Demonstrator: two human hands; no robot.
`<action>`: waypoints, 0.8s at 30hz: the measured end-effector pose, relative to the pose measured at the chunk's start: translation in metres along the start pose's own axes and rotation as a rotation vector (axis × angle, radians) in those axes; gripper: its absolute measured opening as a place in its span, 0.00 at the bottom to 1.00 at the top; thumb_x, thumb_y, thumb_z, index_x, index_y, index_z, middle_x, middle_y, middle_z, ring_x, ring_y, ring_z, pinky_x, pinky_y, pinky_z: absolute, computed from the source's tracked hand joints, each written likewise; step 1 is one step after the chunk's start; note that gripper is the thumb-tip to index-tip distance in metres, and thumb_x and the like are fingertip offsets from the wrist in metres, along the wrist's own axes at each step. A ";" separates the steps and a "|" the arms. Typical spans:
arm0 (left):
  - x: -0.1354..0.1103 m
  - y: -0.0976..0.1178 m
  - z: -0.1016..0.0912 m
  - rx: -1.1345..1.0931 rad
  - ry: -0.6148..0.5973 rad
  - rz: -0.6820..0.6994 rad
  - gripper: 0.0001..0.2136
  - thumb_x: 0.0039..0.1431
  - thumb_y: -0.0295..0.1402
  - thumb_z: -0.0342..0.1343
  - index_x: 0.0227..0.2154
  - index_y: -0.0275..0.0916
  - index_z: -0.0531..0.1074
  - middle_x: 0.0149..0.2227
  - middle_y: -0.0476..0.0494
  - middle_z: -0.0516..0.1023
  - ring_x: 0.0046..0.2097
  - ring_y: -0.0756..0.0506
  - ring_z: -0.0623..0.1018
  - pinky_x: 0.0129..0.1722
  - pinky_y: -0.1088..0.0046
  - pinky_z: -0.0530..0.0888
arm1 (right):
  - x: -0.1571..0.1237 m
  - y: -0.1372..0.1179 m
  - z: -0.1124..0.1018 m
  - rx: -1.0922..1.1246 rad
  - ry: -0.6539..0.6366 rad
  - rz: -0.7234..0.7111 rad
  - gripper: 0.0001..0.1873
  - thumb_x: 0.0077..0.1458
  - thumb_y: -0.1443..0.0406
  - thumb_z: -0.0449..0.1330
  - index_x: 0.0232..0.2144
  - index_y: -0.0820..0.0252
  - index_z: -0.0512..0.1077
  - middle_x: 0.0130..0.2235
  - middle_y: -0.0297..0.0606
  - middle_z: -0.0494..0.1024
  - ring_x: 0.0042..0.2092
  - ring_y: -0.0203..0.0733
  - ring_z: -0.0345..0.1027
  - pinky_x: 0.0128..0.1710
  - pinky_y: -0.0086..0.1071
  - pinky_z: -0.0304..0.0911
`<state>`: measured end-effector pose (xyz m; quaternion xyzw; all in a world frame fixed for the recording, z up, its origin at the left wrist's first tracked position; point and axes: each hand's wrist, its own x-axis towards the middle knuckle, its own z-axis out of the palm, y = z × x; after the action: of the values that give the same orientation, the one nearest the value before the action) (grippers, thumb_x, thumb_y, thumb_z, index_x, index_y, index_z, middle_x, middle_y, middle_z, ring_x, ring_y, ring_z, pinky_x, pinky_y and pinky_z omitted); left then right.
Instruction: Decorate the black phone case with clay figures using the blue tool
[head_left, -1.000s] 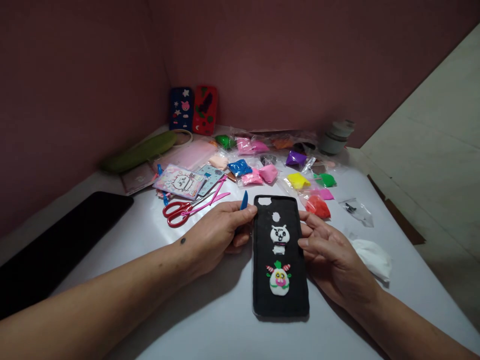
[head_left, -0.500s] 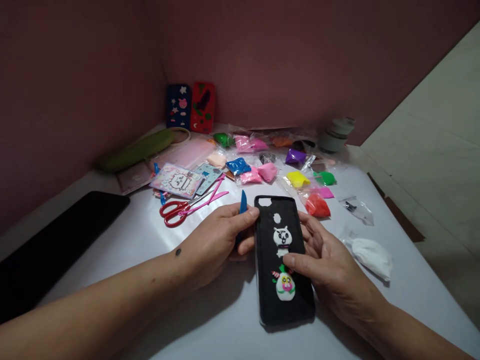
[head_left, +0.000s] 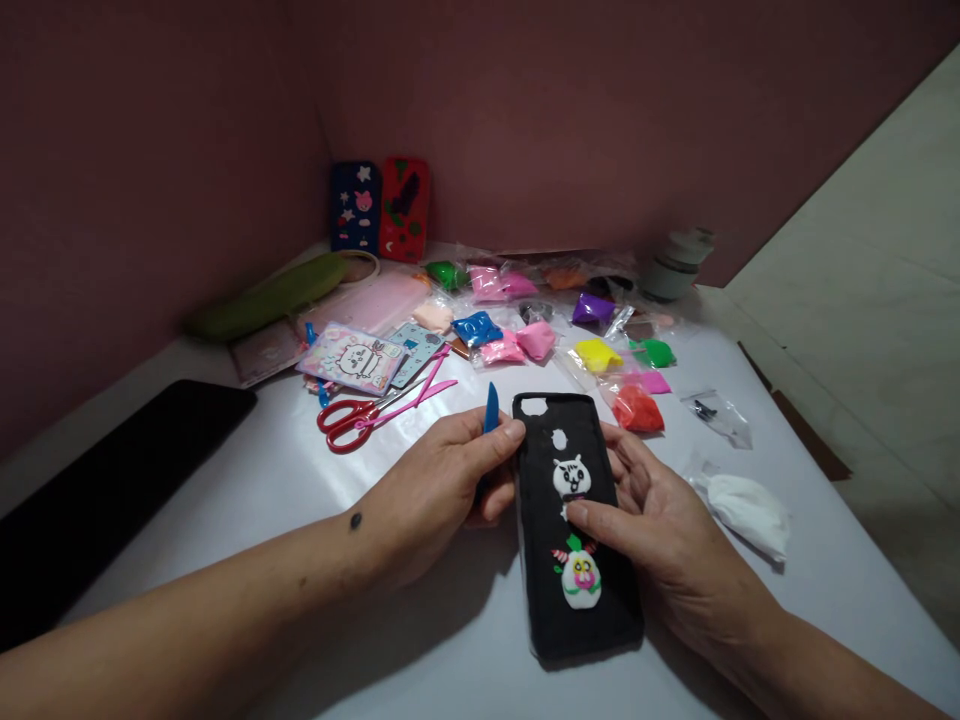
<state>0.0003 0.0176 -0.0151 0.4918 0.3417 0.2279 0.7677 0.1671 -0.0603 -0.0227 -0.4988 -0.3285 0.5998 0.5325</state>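
Note:
A black phone case [head_left: 540, 590] tilts slightly over the table, with white clay figures on its back: a cat-like face [head_left: 572, 478] in the middle and a rounder figure with a pink and yellow face [head_left: 581, 578] lower down. My right hand [head_left: 660, 510] grips the case from the right, its thumb pressing just under the cat-like face and partly covering the clay there. Closed around a blue plastic clay knife [head_left: 491, 408], my left hand [head_left: 457, 470] rests its thumb tip at the case's upper left edge. The knife's lower part is hidden by the fingers.
Red scissors [head_left: 346, 425] and a pink plastic tool [head_left: 409, 404] lie beyond my left hand, near character cards [head_left: 354, 358]. Bags of coloured clay, including white clay [head_left: 748, 515], spread across the back and right. A black slab [head_left: 127, 490] lies left; two decorated cases [head_left: 406, 208] lean on the wall.
The phone case has shifted slightly right and down, tilting a little more. My right thumb stays on the lower part of the cat-like figure; the left hand keeps the blue knife.

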 end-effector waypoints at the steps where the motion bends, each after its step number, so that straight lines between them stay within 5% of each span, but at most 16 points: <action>1: 0.000 0.000 0.000 0.004 0.000 -0.001 0.19 0.64 0.44 0.48 0.20 0.38 0.61 0.16 0.53 0.60 0.23 0.51 0.57 0.26 0.72 0.55 | 0.001 0.000 0.000 0.001 0.001 0.004 0.28 0.47 0.71 0.67 0.50 0.50 0.65 0.44 0.35 0.78 0.44 0.42 0.73 0.40 0.31 0.69; 24: 0.001 0.004 0.002 -0.001 -0.018 0.045 0.23 0.66 0.41 0.43 0.15 0.39 0.59 0.17 0.52 0.57 0.23 0.50 0.56 0.26 0.71 0.55 | 0.005 -0.005 -0.003 0.301 -0.088 0.088 0.25 0.42 0.74 0.62 0.46 0.59 0.72 0.38 0.40 0.81 0.37 0.42 0.74 0.40 0.35 0.68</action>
<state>0.0028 0.0186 -0.0109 0.5009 0.3235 0.2413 0.7657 0.1715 -0.0550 -0.0196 -0.4006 -0.2358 0.6862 0.5595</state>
